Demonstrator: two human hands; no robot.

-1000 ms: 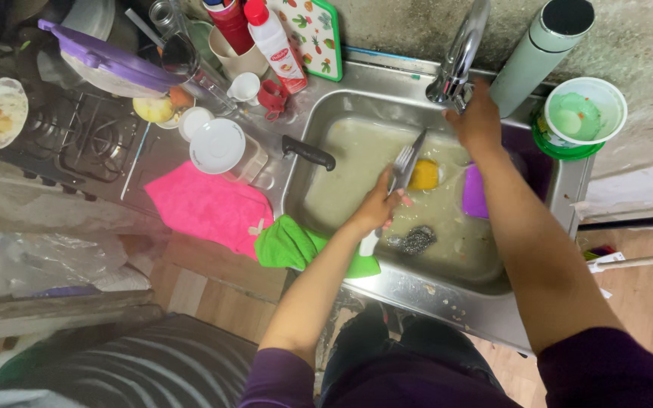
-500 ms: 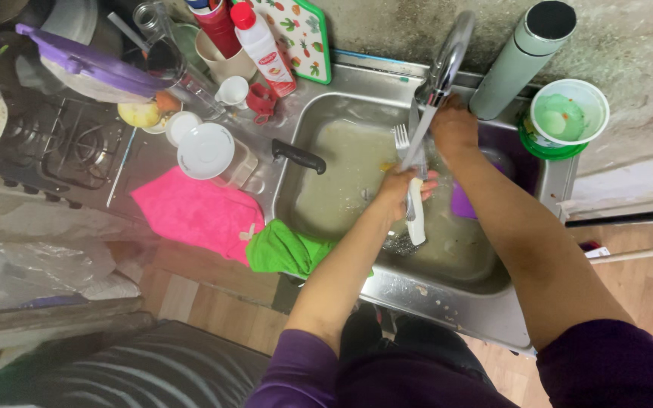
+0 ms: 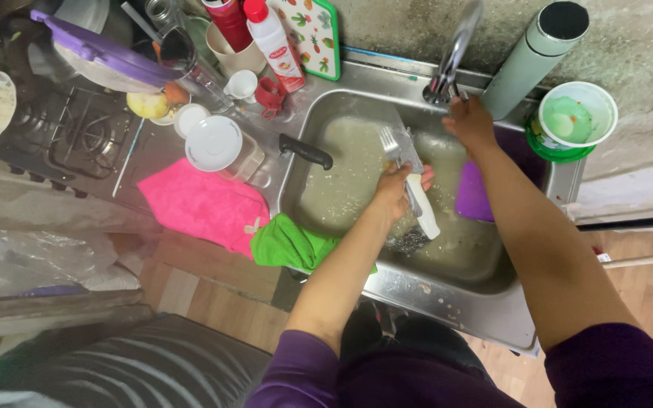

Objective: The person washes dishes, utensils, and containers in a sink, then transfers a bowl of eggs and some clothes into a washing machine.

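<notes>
Over the steel sink (image 3: 447, 302), her left hand (image 3: 394, 185) is clenched around a white-handled fork (image 3: 410, 181), tines up beneath the faucet (image 3: 451, 57). The right hand (image 3: 471, 125) grips the tap's base. A wet handle could slip, I reckon, dropping the fork into the murky basin.

A second ago the left hand (image 3: 396, 183) was low in the sink (image 3: 447, 302) near a yellow sponge; it has since lifted a white-handled fork (image 3: 410, 177) toward the tap (image 3: 451, 64). The right hand (image 3: 468, 121) has stayed by the tap base, shifting only slightly.
</notes>
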